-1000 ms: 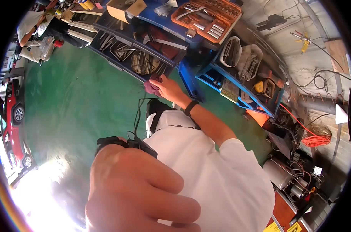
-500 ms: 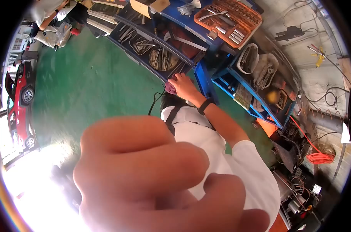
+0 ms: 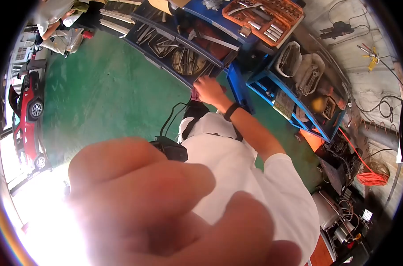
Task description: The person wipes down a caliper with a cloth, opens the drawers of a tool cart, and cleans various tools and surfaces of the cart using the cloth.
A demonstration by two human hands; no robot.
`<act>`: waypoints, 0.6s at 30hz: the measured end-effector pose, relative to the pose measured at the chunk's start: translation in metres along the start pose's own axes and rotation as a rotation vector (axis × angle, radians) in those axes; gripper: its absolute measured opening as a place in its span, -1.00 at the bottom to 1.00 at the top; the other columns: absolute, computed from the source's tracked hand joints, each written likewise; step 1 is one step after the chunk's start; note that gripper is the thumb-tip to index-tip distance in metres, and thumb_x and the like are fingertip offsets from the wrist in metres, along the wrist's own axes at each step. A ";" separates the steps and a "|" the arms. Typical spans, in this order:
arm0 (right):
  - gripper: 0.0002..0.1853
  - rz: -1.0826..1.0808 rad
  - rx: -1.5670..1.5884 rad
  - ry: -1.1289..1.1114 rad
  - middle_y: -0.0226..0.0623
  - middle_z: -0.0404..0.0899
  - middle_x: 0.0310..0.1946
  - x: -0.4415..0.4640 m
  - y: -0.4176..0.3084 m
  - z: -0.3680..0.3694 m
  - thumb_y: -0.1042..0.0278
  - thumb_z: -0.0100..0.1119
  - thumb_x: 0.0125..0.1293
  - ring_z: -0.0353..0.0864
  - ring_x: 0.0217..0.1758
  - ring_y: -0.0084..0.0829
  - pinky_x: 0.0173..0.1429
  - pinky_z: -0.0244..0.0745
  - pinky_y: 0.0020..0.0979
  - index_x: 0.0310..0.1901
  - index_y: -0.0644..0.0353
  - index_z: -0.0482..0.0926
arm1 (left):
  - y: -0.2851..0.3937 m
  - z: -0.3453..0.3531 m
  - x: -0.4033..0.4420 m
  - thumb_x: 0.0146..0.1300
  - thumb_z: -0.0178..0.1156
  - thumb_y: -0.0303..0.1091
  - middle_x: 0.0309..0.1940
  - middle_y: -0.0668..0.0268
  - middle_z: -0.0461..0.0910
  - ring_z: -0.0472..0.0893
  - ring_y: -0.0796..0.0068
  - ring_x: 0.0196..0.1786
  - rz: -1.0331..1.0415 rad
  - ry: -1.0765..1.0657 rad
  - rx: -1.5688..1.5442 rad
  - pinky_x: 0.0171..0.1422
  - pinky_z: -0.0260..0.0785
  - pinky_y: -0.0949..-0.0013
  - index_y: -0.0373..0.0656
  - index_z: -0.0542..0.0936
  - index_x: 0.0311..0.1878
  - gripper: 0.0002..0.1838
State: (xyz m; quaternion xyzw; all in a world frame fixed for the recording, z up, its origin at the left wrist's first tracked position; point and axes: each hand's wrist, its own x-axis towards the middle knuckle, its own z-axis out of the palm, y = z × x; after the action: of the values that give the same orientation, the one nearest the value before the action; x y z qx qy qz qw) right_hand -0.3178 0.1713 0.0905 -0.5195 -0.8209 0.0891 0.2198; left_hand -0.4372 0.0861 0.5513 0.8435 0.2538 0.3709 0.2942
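Note:
My left hand (image 3: 161, 199) is very close to the camera, large and blurred. Its fingers are curled in, the thumb lies a little apart, and nothing shows between them. Further off, my right hand (image 3: 209, 90), with a black band at the wrist, is at the front edge of an open drawer (image 3: 159, 64). Its fingers are closed round a dark red cloth (image 3: 194, 94), mostly covered by the hand. Wrenches (image 3: 143, 34), a round tray (image 3: 178, 66) of thin metal tools and a caliper-like tool (image 3: 217, 43) lie in the open drawers.
An orange socket set case (image 3: 259, 17) lies open on the blue bench. To the right stands a blue shelf cart (image 3: 294, 106) with bins. A black boxy object (image 3: 172, 149) with a cable is by my waist. A red car (image 3: 28, 106) and another person (image 3: 61, 26) are at left.
My left hand has shifted down and left in view, uncovering the black boxy object. My right hand stays at the drawer edge, its fingers drawn closer together. The view has tilted slightly.

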 end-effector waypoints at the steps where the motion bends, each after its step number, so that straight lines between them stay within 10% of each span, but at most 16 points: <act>1: -0.81 0.047 0.090 -0.020 -0.31 0.59 -0.28 -0.002 0.005 -0.002 0.35 0.22 0.01 0.60 -0.16 -0.17 -0.19 0.54 -0.09 -0.28 0.10 0.64 | -0.002 0.001 -0.003 0.02 0.34 -0.48 -0.46 0.36 0.55 0.52 0.40 -0.48 -0.023 0.027 0.024 -0.49 0.21 0.38 -0.12 0.53 -0.31 -0.81; 10: -0.67 0.341 0.083 -0.018 -0.23 0.61 -0.23 -0.003 -0.008 -0.003 0.45 0.25 0.00 0.63 -0.24 -0.05 -0.22 0.57 -0.10 -0.12 0.09 0.57 | -0.115 0.017 -0.036 0.02 0.44 -0.39 -0.49 0.32 0.62 0.61 0.34 -0.40 -0.045 -0.043 0.227 -0.38 0.43 0.35 -0.13 0.63 0.05 -0.54; 12: -0.66 0.369 0.590 0.119 -0.14 0.66 -0.19 0.005 -0.002 -0.013 0.49 0.27 0.03 0.66 -0.21 0.02 -0.21 0.56 -0.11 -0.09 0.13 0.53 | -0.176 0.038 -0.050 0.11 0.40 -0.38 -0.10 0.20 0.65 0.65 0.19 -0.20 -0.240 -0.168 0.126 -0.16 0.49 0.22 -0.16 0.50 0.32 -0.35; 18: -0.53 0.618 1.626 0.036 -0.23 0.61 -0.10 0.032 -0.034 -0.080 0.62 0.23 0.21 0.63 -0.06 -0.49 0.01 0.55 -0.40 0.13 0.14 0.33 | -0.291 0.084 -0.118 0.02 0.44 -0.46 0.24 0.05 0.46 0.57 0.01 0.18 -0.429 -0.121 0.147 0.26 0.46 0.16 -0.06 0.30 0.45 -0.13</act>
State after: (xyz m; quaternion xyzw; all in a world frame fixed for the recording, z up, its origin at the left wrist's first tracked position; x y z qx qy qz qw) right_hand -0.3204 0.1782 0.1827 -0.4022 -0.3210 0.6953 0.5018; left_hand -0.5035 0.1869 0.2488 0.8102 0.4354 0.2291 0.3187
